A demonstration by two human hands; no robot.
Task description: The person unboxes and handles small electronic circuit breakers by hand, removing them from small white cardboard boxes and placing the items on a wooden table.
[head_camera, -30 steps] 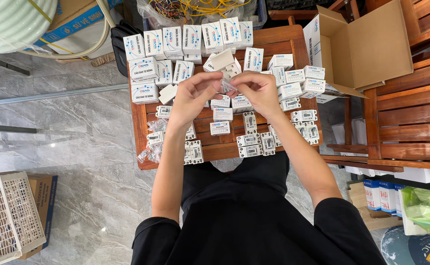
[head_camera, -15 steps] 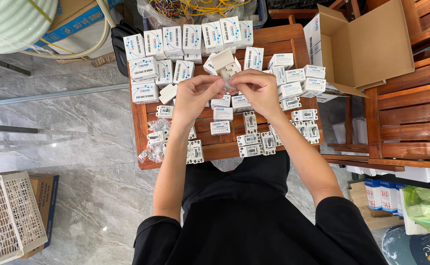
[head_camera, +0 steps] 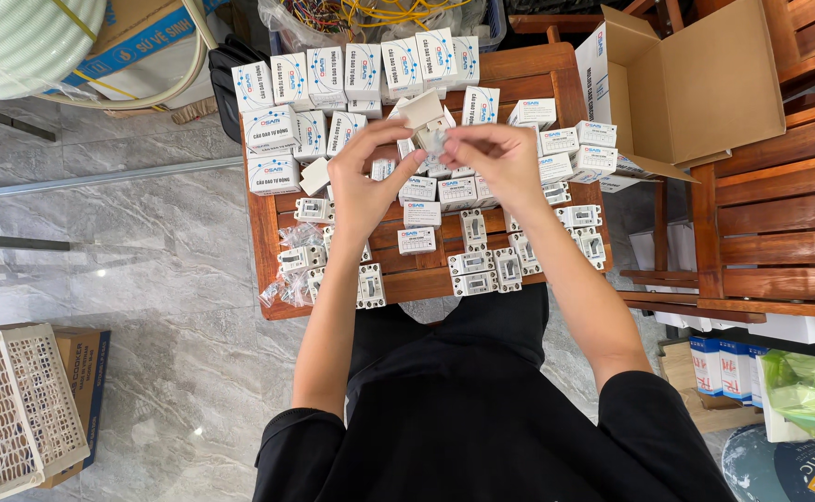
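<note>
Left to right. White lattice basket (head_camera: 12, 409) on the grey marble floor (head_camera: 147, 279), well apart from the work. Slatted wood table (head_camera: 263, 242) bears white cartons upright in rows (head_camera: 351, 70) at its far edge, bare grey breakers (head_camera: 482, 265) lying flat near the person, probably sorted that way for reach. Left hand (head_camera: 365, 181) pinches a small open box (head_camera: 423, 116) above the table; right hand (head_camera: 498, 158), fingers curled, nips a crinkled clear wrapper (head_camera: 437, 141) at its mouth. Open cardboard carton (head_camera: 695, 88) stands right.
</note>
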